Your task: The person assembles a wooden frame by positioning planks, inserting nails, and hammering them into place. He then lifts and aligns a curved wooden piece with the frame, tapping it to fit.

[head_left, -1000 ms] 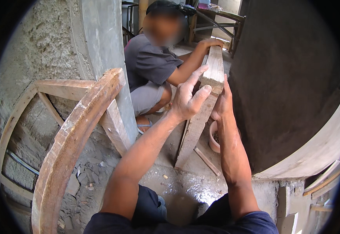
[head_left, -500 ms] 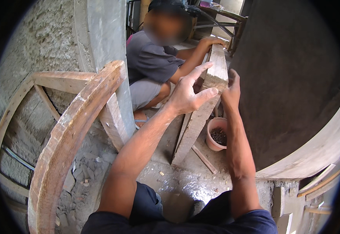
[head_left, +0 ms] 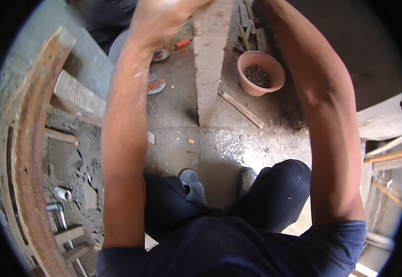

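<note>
A rough wooden beam [head_left: 209, 60] stands on edge in front of me, its lower end touching the wet floor. My left hand [head_left: 162, 21] is at the top edge of the view, fingers curled against the beam's left side; their tips are partly cut off. My right forearm [head_left: 321, 78] reaches up along the right of the beam, and the hand itself lies beyond the upper edge. Between the beam and my right arm sits a pink bucket [head_left: 275, 76] with small dark metal pieces, apparently nails, inside. A short wooden stick [head_left: 242, 110] lies by the beam's foot.
A curved wooden frame [head_left: 30, 161] stands at left, over rubble and a white pipe fitting [head_left: 62, 194]. A co-worker's sandalled foot [head_left: 156, 84] rests left of the beam. A hammer [head_left: 244, 39] and wood pieces lie behind the bucket. Pale curved panel [head_left: 381, 117] at right.
My view has tipped down toward my legs and the floor. My left hand, open beside the beam before, now has its fingers curled against it. The right hand has left the view.
</note>
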Action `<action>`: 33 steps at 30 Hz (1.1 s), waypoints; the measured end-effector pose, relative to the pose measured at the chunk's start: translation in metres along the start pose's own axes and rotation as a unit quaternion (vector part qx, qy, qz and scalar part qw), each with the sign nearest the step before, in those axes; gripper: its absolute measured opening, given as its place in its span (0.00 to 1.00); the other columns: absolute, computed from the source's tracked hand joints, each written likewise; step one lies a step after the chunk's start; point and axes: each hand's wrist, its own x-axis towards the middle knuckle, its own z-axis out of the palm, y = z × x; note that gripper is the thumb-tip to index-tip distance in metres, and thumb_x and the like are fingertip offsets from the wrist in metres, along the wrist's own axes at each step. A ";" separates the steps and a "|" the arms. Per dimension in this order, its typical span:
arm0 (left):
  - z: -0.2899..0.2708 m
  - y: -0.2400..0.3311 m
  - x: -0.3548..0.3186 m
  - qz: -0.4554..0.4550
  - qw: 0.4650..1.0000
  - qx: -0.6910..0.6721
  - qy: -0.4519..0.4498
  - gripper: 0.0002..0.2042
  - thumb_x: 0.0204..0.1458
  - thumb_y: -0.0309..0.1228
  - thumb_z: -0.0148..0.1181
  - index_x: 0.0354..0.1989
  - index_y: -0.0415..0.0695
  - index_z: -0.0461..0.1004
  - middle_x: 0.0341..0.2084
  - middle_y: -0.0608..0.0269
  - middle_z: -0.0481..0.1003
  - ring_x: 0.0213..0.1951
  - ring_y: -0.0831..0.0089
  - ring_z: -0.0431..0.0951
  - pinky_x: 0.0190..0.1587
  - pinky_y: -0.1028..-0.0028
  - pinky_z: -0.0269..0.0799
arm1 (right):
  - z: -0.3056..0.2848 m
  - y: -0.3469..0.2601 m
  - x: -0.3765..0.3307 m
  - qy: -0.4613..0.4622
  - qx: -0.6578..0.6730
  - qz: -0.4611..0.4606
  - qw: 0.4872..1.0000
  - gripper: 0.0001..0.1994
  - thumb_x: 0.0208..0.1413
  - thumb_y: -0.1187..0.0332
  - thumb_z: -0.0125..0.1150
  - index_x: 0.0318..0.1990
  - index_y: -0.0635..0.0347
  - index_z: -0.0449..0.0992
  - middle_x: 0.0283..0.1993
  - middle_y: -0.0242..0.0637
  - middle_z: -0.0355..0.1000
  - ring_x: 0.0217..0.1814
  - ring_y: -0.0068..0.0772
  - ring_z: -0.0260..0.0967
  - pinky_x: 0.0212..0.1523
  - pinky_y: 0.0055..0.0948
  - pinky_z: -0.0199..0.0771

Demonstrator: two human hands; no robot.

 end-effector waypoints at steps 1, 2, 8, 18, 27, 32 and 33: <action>0.001 0.002 -0.001 -0.002 1.000 0.005 0.000 0.39 0.63 0.27 0.71 0.77 0.32 0.55 0.63 0.52 0.75 0.61 0.70 0.77 0.64 0.71 0.72 | 0.002 -0.004 -0.002 0.005 -0.016 0.010 1.000 0.23 0.63 0.61 0.60 0.66 0.46 0.76 0.58 0.53 0.81 0.61 0.59 0.79 0.61 0.51 0.77; 0.002 0.005 -0.002 -0.012 1.000 0.023 0.013 0.42 0.61 0.27 0.72 0.79 0.32 0.53 0.65 0.51 0.73 0.63 0.69 0.76 0.65 0.70 0.71 | 0.000 -0.007 -0.002 -0.016 -0.036 0.020 0.999 0.24 0.62 0.62 0.61 0.67 0.46 0.75 0.58 0.52 0.81 0.60 0.59 0.79 0.59 0.53 0.77; -0.001 0.002 0.003 0.008 0.998 0.058 0.023 0.46 0.60 0.31 0.75 0.81 0.33 0.51 0.66 0.51 0.73 0.62 0.67 0.77 0.66 0.69 0.72 | -0.001 -0.009 -0.005 0.001 -0.009 0.057 0.998 0.21 0.64 0.62 0.58 0.65 0.38 0.75 0.64 0.45 0.77 0.61 0.58 0.78 0.58 0.55 0.79; -0.004 0.011 0.002 -0.044 0.988 0.148 -0.006 0.44 0.62 0.33 0.73 0.79 0.28 0.52 0.64 0.47 0.74 0.63 0.67 0.77 0.67 0.70 0.71 | -0.003 -0.006 -0.010 -0.015 0.031 0.067 0.997 0.20 0.68 0.62 0.52 0.66 0.40 0.74 0.68 0.43 0.72 0.61 0.61 0.77 0.60 0.55 0.77; 0.002 0.016 0.003 -0.046 0.992 0.118 -0.013 0.46 0.62 0.33 0.73 0.81 0.31 0.49 0.69 0.51 0.70 0.64 0.72 0.73 0.69 0.72 0.66 | -0.005 -0.008 -0.007 -0.019 -0.006 0.072 0.997 0.24 0.66 0.53 0.62 0.69 0.32 0.73 0.67 0.42 0.75 0.64 0.57 0.76 0.60 0.50 0.77; -0.002 0.014 0.000 -0.072 0.991 0.111 -0.020 0.45 0.62 0.33 0.73 0.81 0.31 0.51 0.70 0.50 0.71 0.66 0.71 0.73 0.68 0.72 0.67 | -0.009 -0.008 -0.009 -0.025 -0.013 0.077 0.997 0.24 0.66 0.54 0.62 0.69 0.34 0.73 0.69 0.42 0.74 0.66 0.57 0.75 0.62 0.51 0.76; -0.002 0.014 0.000 -0.070 0.992 0.107 -0.020 0.45 0.62 0.33 0.73 0.81 0.30 0.50 0.71 0.49 0.69 0.67 0.70 0.72 0.69 0.72 0.67 | -0.009 -0.008 -0.010 -0.019 -0.012 0.073 0.997 0.24 0.66 0.54 0.62 0.69 0.34 0.73 0.70 0.42 0.73 0.65 0.57 0.75 0.61 0.52 0.77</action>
